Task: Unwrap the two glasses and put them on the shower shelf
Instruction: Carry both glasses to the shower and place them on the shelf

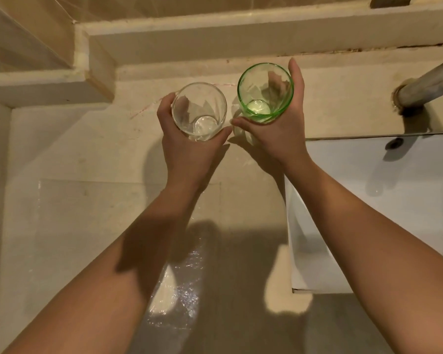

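Hands hold one glass each, up in the air, mouths facing the camera. Left hand (189, 146) wraps its fingers round the clear glass (199, 112). Right hand (279, 131) wraps round the green glass (265, 92), just to the right. Both glasses are bare and empty. Far behind them runs a beige tiled shelf (241, 37). A white sink (384, 200) sits on the right, and shiny plastic wrap (182, 290) lies on the floor below.

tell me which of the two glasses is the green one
The green glass is the one in the right hand, nearer the basin. The clear glass in the left hand has no tint.
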`<state>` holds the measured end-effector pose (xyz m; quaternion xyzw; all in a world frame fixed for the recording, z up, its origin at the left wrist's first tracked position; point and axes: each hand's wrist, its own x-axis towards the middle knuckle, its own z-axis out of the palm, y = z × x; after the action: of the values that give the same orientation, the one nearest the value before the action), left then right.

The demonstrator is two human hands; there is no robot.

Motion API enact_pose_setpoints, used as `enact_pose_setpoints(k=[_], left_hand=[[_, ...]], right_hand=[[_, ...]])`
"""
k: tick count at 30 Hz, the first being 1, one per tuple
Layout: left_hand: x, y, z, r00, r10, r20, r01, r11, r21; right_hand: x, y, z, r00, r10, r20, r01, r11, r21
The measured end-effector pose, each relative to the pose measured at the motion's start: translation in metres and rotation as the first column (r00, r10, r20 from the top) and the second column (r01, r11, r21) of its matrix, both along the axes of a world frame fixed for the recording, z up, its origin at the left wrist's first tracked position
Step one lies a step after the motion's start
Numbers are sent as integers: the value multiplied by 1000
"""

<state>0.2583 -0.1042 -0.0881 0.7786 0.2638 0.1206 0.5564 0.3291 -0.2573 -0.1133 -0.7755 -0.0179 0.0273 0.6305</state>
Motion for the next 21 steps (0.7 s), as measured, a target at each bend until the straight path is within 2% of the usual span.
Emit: enact_pose_setpoints(k=[9,14,17,21], left_hand=[[9,-3,-1,997,-24,67,22,999,39],[3,-2,17,984,-33,175,29,999,27],[2,-1,35,964,-81,254,59,994,92],[10,-10,63,945,-133,297,106,989,107]], right_hand=[[-5,8,6,998,-62,19,62,998,4],[-11,0,19,994,-50,95,51,999,-14],[-19,-6,30,984,-108,144,109,994,0],[-24,-14,57,968,-231,98,222,971,94]])
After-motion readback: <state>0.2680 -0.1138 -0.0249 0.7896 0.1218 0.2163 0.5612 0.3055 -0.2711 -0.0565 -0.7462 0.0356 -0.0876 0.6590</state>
